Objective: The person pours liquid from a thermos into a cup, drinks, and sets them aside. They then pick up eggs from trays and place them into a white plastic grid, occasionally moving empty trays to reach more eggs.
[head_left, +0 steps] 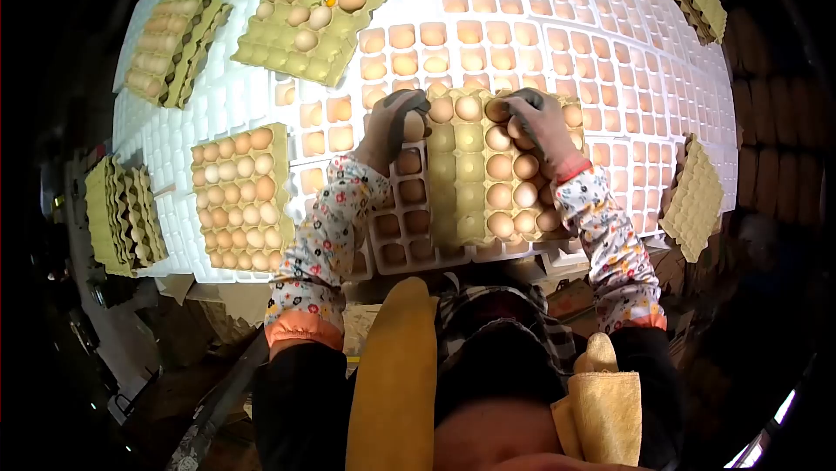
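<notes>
A yellow-green pulp egg tray (470, 168) lies in front of me in the head view, with brown eggs in its back row and right-hand columns and bare cups at the left. At its back left corner, my left hand (396, 127), in a dark glove, is closed around an egg (414, 128). My right hand (540, 123), also gloved, curls over the tray's back right part. Its fingers are closed on an egg (517, 128), partly hidden under them. Beneath the tray spreads a white foam tray (406, 177) with eggs in square pockets.
A full egg tray (284, 158) lies at the left. Behind it, another pulp tray (366, 14) carries several eggs and a broken egg (332, 1) with yolk showing. Stacked trays (126, 218) stand at the left edge, with a tilted tray (694, 199) at the right.
</notes>
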`<state>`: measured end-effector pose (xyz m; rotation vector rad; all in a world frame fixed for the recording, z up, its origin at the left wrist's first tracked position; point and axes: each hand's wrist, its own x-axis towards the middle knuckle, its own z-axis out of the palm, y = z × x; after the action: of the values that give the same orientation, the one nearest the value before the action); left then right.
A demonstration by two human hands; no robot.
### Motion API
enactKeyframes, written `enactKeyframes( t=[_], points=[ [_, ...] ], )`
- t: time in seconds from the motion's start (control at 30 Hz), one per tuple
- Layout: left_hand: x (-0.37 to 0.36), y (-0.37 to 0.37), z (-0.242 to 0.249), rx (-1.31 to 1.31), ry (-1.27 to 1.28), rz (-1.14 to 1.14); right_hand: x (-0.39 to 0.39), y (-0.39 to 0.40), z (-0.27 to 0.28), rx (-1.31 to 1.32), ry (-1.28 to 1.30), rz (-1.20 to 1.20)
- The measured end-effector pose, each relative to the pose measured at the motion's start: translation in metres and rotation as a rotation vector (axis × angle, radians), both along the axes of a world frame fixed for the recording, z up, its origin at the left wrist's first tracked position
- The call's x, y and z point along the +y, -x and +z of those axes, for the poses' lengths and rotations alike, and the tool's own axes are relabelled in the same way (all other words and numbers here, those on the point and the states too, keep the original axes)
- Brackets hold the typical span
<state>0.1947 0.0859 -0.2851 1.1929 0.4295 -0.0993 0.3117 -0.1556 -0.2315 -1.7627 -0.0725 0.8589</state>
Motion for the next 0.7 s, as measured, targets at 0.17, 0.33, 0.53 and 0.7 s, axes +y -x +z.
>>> enactKeyframes(
  t=[0.17, 0.33, 0.53, 0.7],
  points=[
    [-0.014, -0.022, -0.006, -0.123, -1.349, -0.430, 0.067, -0.010, -0.022, -0.999, 0.662, 0.805],
    [0.015, -0.029, 0.005, 0.091, -0.072, -0.123, -0.030, -0.068, 0.002, 0.048, -0.088, 0.315],
    [-0.051, -0.086, 0.029, -0.184, -1.213, -0.665, -0.068, -0.075, 0.027, 0.053, -0.166, 0.281],
    [-0.078, -0.102, 0.030, -0.341, -1.680, -0.847, -0.041, -0.073, 0.003, -0.296, 0.290, 0.460]
  ],
)
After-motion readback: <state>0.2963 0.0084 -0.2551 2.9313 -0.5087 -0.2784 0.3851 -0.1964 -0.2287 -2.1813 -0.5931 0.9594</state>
